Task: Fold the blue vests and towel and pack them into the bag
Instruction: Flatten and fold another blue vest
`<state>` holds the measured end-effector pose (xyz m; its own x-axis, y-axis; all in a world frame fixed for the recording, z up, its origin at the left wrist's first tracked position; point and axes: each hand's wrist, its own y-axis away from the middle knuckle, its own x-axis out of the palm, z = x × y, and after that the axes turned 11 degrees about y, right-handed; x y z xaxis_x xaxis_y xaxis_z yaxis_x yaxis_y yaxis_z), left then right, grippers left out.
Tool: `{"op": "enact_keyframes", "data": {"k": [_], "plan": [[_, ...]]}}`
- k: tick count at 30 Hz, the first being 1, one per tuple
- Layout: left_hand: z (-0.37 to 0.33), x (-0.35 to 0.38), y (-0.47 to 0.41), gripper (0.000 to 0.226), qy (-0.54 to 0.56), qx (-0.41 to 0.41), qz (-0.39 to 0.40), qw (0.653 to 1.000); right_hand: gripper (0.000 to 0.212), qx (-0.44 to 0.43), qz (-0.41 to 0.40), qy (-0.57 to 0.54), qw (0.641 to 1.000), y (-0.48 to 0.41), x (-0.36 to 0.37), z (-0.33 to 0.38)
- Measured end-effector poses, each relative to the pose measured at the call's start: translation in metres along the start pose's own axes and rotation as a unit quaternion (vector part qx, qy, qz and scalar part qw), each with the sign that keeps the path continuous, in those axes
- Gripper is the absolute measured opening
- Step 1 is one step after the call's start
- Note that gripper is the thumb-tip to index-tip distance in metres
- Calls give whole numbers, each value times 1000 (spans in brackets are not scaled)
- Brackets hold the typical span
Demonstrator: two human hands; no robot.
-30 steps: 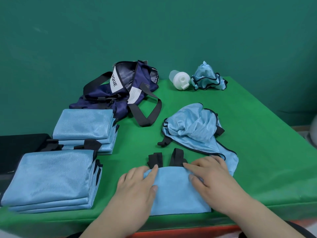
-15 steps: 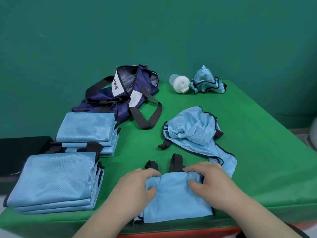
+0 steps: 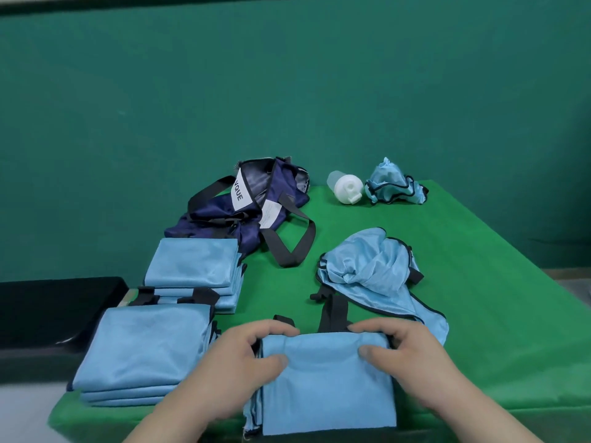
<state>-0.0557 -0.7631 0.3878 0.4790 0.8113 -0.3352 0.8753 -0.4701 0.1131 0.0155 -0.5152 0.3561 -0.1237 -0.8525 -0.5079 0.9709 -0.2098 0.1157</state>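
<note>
Both far corners of the folded vest (image 3: 326, 385) are being pinched: fingers (image 3: 275, 327) are being curled over the rim and thumbs pressed on top, by the left hand (image 3: 243, 356) and the right hand (image 3: 406, 353). The vest is lying at the near edge of the table (image 3: 479, 298). The mesh is being judged light, limp and slippery, so every layer is best gripped together at the edge. Beyond, the bag (image 3: 256, 203) is lying slumped, its mouth gaping; no blue is being shown inside, and the bottom cannot be seen.
</note>
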Motion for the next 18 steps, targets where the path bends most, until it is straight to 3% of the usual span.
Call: {"op": "enact_keyframes", "data": {"k": [8,15,18], "plan": [[-31,-95,39,36,54,1,-79,995,30,-84,37,-49,995,-14,39,95],[-7,-197,32,36,64,-47,-125,989,27,-95,51,-46,993,-55,124,163],[16,-213,20,38,17,-73,-137,988,24,-75,33,-1,997,-77,160,166]]}}
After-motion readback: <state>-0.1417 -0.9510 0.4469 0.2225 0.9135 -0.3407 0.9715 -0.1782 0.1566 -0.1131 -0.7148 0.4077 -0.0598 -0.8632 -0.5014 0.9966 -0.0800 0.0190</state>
